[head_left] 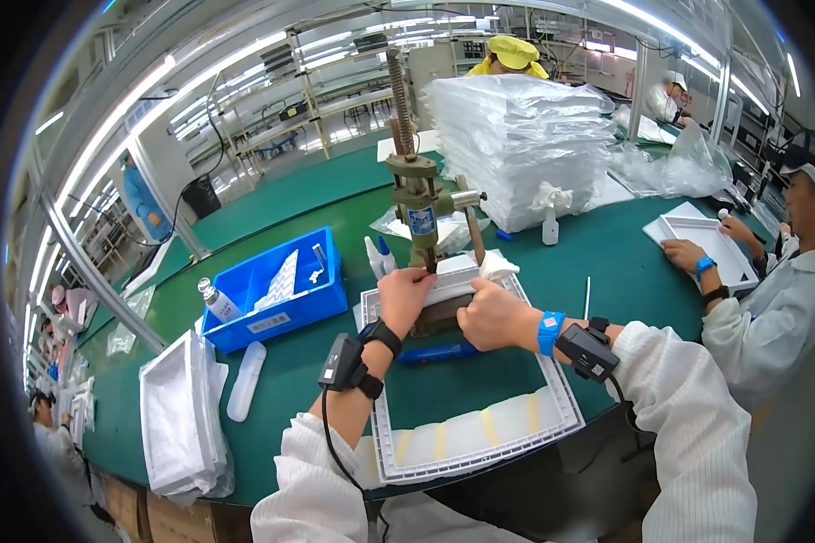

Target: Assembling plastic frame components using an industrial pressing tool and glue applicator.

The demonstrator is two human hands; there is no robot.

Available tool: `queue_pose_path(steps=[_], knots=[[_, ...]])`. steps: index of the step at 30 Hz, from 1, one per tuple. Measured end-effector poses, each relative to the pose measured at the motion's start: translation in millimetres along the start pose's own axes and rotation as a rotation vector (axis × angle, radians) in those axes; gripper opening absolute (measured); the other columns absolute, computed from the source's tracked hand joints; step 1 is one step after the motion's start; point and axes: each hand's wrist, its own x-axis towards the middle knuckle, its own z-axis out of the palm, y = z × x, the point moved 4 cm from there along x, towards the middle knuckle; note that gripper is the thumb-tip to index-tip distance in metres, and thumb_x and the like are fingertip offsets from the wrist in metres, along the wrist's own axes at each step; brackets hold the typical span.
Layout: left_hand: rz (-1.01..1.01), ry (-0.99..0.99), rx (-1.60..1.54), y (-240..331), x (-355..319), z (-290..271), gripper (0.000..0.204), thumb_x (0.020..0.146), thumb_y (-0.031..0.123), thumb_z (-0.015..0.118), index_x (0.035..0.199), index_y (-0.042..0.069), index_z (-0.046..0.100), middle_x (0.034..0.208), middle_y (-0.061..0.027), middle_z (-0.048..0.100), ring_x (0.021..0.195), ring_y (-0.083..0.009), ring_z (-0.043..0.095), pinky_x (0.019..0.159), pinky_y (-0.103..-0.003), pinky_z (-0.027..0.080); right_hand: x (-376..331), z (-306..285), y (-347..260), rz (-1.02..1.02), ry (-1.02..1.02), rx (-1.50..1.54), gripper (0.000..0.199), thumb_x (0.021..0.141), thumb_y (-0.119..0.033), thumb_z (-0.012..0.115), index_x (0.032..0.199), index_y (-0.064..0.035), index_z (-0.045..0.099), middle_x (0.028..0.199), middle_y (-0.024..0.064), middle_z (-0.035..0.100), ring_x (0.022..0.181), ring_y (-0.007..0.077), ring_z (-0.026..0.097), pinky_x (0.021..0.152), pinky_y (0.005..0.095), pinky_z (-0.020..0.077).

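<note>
A white rectangular plastic frame (566,398) lies before me, its far bar over the base (444,314) of a green hand press (417,195). My left hand (404,301) is closed in a pinch at that far bar, right under the press ram; whatever is between its fingertips is too small to make out. My right hand (498,317) is curled shut at the frame's far right corner, its fingertips partly hidden. Just beyond it, a white cloth wrap (496,265) sits at the lower end of the press lever (471,226). A blue pen-like tool (436,353) lies inside the frame.
To the left stand a blue divided bin (276,317) with a small bottle, and wrapped white frames (174,416). A tall stack of plastic-wrapped pieces (521,136) rises behind the press, beside a spray bottle (551,220). At right, a co-worker (779,290) handles another white frame (711,249).
</note>
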Motion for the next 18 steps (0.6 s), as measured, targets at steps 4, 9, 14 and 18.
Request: queue_pose_path(steps=[4,9,14,18], knots=[[0.011,0.016,0.011,-1,3,0,0.023,0.079,0.028,0.072,0.087,0.006,0.076,0.076,-0.0166,0.07,0.072,-0.0343,0.068,0.068,-0.04,0.053,0,0,0,0.001,0.014,0.005,0.016,0.071,-0.019,0.058,0.056,-0.0122,0.061,0.052,0.0064,0.061,0.045,0.0205,0.056,0.072,0.0334,0.0398],[0.014,0.042,0.022,-4,-1,-1,0.024,0.079,0.028,0.072,0.087,0.006,0.076,0.076,-0.0162,0.07,0.072,-0.034,0.068,0.068,-0.04,0.053,2,-4,0,-0.013,0.037,0.017,0.016,0.069,-0.019,0.059,0.055,-0.0124,0.062,0.052,0.0061,0.061,0.044,0.0208,0.054,0.071,0.0328,0.039],[0.048,0.025,0.018,-2,2,3,0.026,0.081,0.024,0.074,0.089,-0.001,0.074,0.076,-0.0189,0.07,0.069,-0.0321,0.069,0.065,-0.036,0.054,-2,-13,2,-0.019,-0.012,0.067,0.017,0.069,-0.02,0.06,0.054,-0.0137,0.065,0.054,0.0056,0.063,0.047,0.02,0.056,0.069,0.033,0.0392],[0.046,0.006,0.068,-1,2,-2,0.026,0.08,0.024,0.074,0.089,0.0,0.074,0.076,-0.0185,0.07,0.068,-0.0319,0.069,0.066,-0.036,0.054,0,-32,3,-0.02,-0.049,0.057,0.015,0.067,-0.021,0.06,0.055,-0.0129,0.066,0.054,0.0055,0.063,0.048,0.0205,0.056,0.067,0.0329,0.0397]])
